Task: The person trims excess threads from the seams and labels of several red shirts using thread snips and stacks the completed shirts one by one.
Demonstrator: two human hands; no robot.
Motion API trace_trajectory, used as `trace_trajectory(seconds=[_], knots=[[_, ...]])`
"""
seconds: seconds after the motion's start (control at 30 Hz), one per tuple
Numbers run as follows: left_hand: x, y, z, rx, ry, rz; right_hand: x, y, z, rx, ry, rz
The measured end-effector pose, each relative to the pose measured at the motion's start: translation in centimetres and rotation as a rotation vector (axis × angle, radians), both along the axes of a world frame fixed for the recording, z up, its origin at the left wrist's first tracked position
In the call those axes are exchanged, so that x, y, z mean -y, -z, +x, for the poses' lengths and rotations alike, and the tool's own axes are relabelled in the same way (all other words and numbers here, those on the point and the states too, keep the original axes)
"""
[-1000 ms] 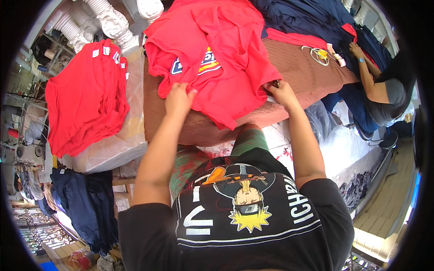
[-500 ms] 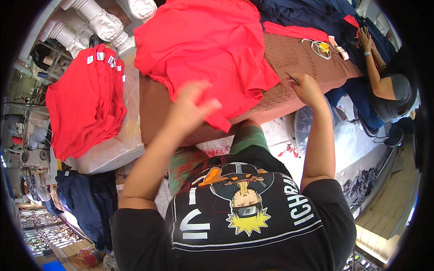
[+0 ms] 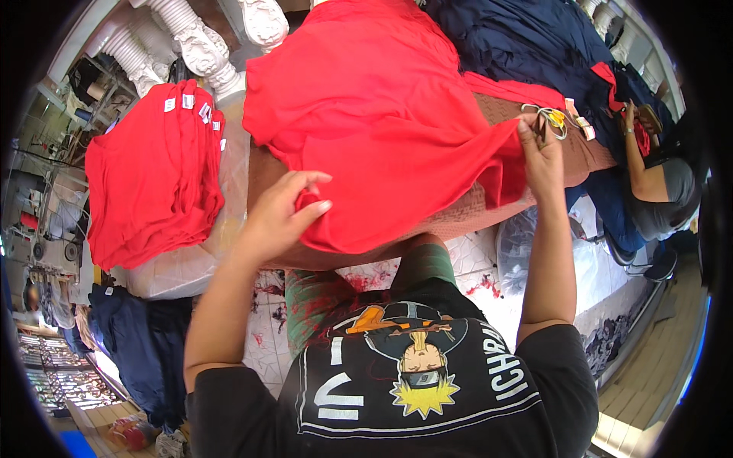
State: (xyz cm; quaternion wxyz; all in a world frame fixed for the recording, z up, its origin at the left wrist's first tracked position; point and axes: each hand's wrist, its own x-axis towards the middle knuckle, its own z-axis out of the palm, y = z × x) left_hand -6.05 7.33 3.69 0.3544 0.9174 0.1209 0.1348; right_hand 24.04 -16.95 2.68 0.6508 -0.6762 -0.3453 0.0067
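Observation:
A large red garment [image 3: 382, 153] is spread over the brown textured cover in front of me. My right hand [image 3: 544, 159] pinches its right edge and lifts it, so the cloth stretches toward that side. A small dark pointed tool [image 3: 540, 131] shows between the fingers of the same hand; its exact kind is hard to make out. My left hand [image 3: 289, 210] is open at the near left edge of the garment, thumb and forefinger apart. Its fingertips lie over the red cloth, and I cannot tell whether they touch it.
A stack of red garments [image 3: 156, 175] rests on a plastic-wrapped block at the left. Dark blue cloth [image 3: 527, 46] covers the far right, near a coiled cord [image 3: 551, 120]. Another person [image 3: 660, 175] sits at the right. Red scraps [image 3: 485, 287] litter the floor.
My right hand has moved up and right and taken hold of the garment's edge, pulling it out. My left hand has come nearer to me. The cloth's near edge has shifted toward me.

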Motion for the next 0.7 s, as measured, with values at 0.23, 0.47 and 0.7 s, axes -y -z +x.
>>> trace_trajectory(seconds=[0.23, 0.47, 0.7], knots=[[-6.0, -9.3, -6.1, -0.106, -0.274, 0.56, 1.0, -4.9, -0.4, 0.621, 0.087, -0.475], [-9.9, -18.2, -8.3, 0.33, -0.586, 0.876, 2.9, -11.2, 0.2, 0.493, -0.098, -0.36], [-12.7, -26.1, -12.7, 0.161, -0.967, 1.149, 3.5, -17.0, 6.2, 0.893, 0.528, -0.456]])
